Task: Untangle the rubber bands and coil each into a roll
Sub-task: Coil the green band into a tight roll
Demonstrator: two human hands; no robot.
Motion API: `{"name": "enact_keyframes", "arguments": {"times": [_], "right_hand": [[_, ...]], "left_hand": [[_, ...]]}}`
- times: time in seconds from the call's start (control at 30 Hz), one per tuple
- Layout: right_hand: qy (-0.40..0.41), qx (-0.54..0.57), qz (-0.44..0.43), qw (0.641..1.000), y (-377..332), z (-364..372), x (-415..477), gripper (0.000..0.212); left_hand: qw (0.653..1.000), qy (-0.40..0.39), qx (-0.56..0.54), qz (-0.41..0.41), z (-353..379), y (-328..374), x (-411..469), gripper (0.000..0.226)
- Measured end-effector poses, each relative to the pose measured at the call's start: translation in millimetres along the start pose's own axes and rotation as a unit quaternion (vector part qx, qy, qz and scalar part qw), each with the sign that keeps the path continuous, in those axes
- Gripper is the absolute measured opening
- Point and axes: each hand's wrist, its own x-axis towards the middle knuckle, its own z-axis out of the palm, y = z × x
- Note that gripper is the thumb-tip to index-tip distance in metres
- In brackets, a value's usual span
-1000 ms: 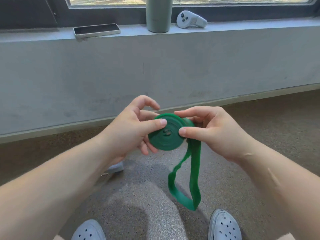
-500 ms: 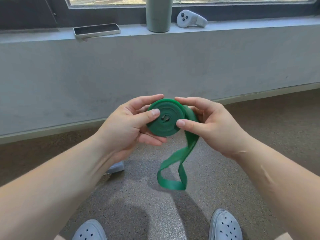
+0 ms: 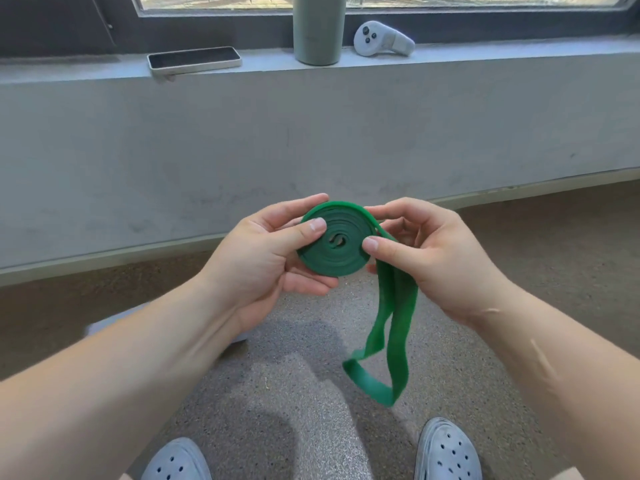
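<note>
Coiled rubber band (image 3: 329, 263); tail hangs downward

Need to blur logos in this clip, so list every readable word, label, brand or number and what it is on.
None can be read.
The green rubber band: no print shows.
The phone: dark screen, no marking.
The bottle: no legible label.
The controller: button marks too small to read.
The shoes: no logo shows.

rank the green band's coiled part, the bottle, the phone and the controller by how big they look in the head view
1. green band's coiled part, though it is nearest the camera
2. bottle, top cut off by the frame
3. phone and controller: too alike to rank
</note>
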Motion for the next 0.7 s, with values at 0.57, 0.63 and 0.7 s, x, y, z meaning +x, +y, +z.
{"name": "enact_keyframes", "arguments": {"times": [0.57,0.63,0.7], "right_hand": [[-0.04,-0.018,0.024,0.999,-2,2,4,0.027],[-0.046,-0.041,0.023,0.998,-4,-4,8,0.034],[-0.047,-0.068,0.02,0.996,-8,-12,12,0.027]], "left_hand": [[0.983,-0.074,0.168,-0.025,-3,2,-1,0.033],[0.985,-0.068,0.155,-0.031,-5,0,0,0.033],[0.982,-0.075,0.166,-0.039,-9,-1,1,0.035]]}}
